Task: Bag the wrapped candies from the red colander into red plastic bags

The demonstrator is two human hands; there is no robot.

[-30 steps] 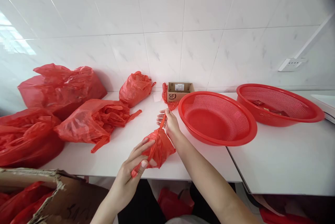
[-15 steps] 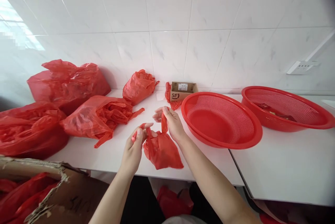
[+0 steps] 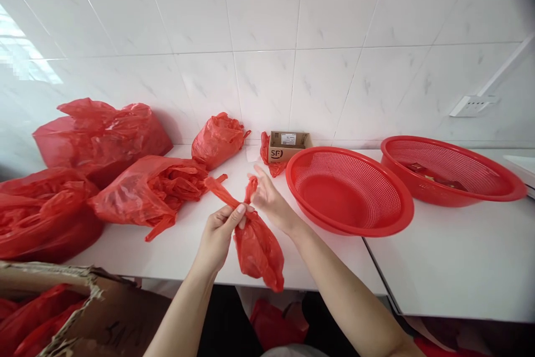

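A small filled red plastic bag (image 3: 259,251) hangs in front of me, over the front edge of the table. My left hand (image 3: 221,231) pinches its gathered neck between thumb and fingers. One long handle strip sticks out up and to the left above that grip, and a shorter one stands up on the right. My right hand (image 3: 270,201) is beside the shorter strip, fingers apart and slightly blurred; whether they touch the strip is hard to make out. The bag's contents are hidden.
Red bags of bundled plastic bags (image 3: 142,187) lie left on the white table (image 3: 451,257). A small cardboard box (image 3: 276,155) stands by the wall. Two red baskets (image 3: 334,195) (image 3: 434,192) sit right, the farther one holding small packets. A torn carton (image 3: 121,312) is lower left.
My left hand has closed around the bag's neck, where both hands held the handles before. My right hand's fingers have loosened from the handle. The bag now hangs narrower and lower.
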